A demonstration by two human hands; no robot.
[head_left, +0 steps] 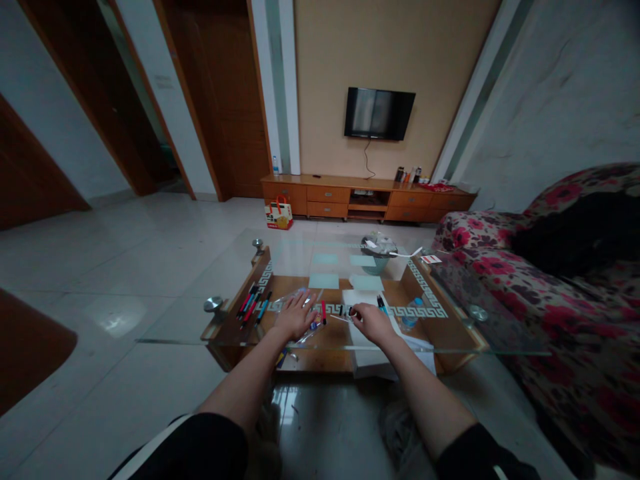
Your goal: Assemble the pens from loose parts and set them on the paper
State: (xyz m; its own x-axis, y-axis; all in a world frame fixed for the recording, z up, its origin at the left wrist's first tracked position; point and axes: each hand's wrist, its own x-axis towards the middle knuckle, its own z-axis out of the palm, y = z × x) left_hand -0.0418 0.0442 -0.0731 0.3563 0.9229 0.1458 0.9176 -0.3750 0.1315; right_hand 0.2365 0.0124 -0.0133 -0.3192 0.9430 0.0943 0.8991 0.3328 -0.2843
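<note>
My left hand (299, 315) lies palm down on the glass coffee table (190, 313), its fingers spread, over a clear plastic bag (286, 300). Close to its fingertips is a short red pen part (323, 312). My right hand (374, 323) is curled, with thumb and forefinger together at a small dark piece; what they grip is too small to make out. Thin pale pen parts (340, 319) and a small black piece (341, 310) lie between the hands. Several red, blue and black pens (249, 305) rest at the left, and a few dark and blue pens (381, 305) beyond my right hand.
Under the glass, a wooden shelf (320, 362) bears white paper (367, 360) and a plastic bottle (411, 315). A filled waste basket (375, 265) stands past the table. A flowered sofa (500, 260) is at the right, a TV cabinet (327, 195) at the back.
</note>
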